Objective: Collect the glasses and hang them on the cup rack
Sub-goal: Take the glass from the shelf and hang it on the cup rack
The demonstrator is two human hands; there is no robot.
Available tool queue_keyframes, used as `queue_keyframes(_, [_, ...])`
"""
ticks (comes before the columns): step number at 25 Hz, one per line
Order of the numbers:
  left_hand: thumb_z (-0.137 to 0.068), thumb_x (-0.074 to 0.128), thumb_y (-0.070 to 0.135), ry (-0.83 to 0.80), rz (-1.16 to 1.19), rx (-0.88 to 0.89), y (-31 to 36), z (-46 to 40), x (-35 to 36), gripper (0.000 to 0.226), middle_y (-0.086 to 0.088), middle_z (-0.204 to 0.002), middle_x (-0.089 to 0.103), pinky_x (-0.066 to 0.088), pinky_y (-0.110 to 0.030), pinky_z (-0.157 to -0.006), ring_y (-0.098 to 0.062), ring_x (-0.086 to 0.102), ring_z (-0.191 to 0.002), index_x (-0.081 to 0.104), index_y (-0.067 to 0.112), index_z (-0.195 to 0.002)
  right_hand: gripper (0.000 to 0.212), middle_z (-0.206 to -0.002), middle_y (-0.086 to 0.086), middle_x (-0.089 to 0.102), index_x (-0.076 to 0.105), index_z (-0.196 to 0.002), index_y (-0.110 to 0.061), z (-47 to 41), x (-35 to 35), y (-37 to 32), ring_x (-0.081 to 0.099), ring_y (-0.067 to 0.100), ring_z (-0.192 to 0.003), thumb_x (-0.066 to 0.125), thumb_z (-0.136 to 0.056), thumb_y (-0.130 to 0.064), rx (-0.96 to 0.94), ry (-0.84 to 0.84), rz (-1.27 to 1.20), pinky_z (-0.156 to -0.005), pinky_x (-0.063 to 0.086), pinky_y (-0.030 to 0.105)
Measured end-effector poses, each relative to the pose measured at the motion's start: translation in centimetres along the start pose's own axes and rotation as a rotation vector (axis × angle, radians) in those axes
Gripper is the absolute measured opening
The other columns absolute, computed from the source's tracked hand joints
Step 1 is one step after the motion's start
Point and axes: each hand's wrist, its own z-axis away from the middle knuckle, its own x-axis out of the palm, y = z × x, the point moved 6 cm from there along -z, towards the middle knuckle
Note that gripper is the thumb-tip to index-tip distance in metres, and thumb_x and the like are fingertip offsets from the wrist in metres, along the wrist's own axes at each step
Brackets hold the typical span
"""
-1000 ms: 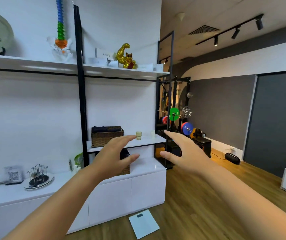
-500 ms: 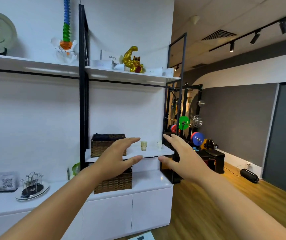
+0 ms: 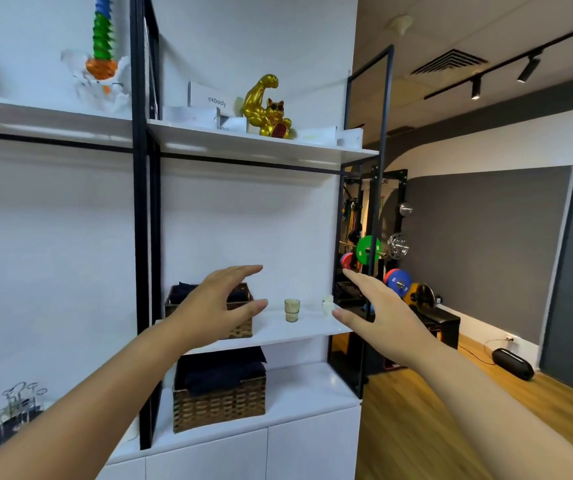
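Note:
A small olive-tinted glass stands upright on the white middle shelf. A pale clear glass stands further right near the shelf's end. My left hand is open, fingers spread, just left of the tinted glass and not touching it. My right hand is open too, right of the pale glass, with its thumb close to the shelf's end. The wire cup rack stands on a round tray on the counter at the lower left, partly cut off by the frame edge.
A wicker basket with dark cloth sits on the shelf behind my left hand. A larger wicker basket stands on the counter below. Black frame posts flank the shelf. Gym weights and wooden floor lie to the right.
I have come closer to the shelf, which now looks larger. Both open hands have advanced toward the two glasses and bracket them. The cup rack has slid toward the lower left edge.

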Motion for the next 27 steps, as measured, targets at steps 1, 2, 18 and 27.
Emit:
queue_keyframes(1, [-0.091,0.058,0.071,0.001,0.004,-0.002,-0.6,-0.9,0.4,0.069,0.026,-0.157,0.04,0.031,-0.03,-0.118,0.007,0.032,-0.139,0.037,0.051,-0.154,0.083,-0.169,-0.019,0.031,0.023,-0.162,-0.05,-1.1,0.5,0.4,0.028,0.01,-0.155,0.059,-0.092,-0.074,-0.002,-0.004,-0.008,-0.122,0.034,0.04])
queue_keyframes(2, [-0.092,0.058,0.07,0.001,0.003,-0.005,-1.5,-1.9,1.0,0.069,0.026,-0.157,0.04,0.031,-0.031,-0.119,0.008,0.032,-0.139,0.037,0.051,-0.154,0.083,-0.168,-0.018,0.032,0.024,-0.163,-0.049,-2.4,1.2,1.0,0.029,0.01,-0.155,0.06,-0.092,-0.073,-0.006,-0.01,-0.015,-0.122,0.035,0.042])
queue_keyframes(18, [-0.094,0.058,0.069,0.059,-0.065,-0.104,-10.6,-21.8,12.6,0.068,0.027,-0.159,0.036,0.025,-0.023,-0.112,0.0,0.027,-0.148,0.035,0.051,-0.155,0.09,-0.172,-0.009,0.028,0.02,-0.162,-0.051,-24.5,9.7,18.8,0.02,0.014,-0.16,0.052,-0.085,-0.084,-0.069,-0.13,-0.015,-0.127,0.027,0.046])
queue_keyframes(27, [-0.092,0.056,0.073,0.026,0.001,-0.164,-17.4,-30.2,20.9,0.07,0.027,-0.16,0.035,0.027,-0.021,-0.109,0.004,0.028,-0.145,0.033,0.053,-0.155,0.088,-0.171,-0.01,0.03,0.023,-0.163,-0.048,-32.1,15.9,28.2,0.022,0.013,-0.158,0.056,-0.088,-0.079,-0.042,-0.167,-0.079,-0.126,0.027,0.042])
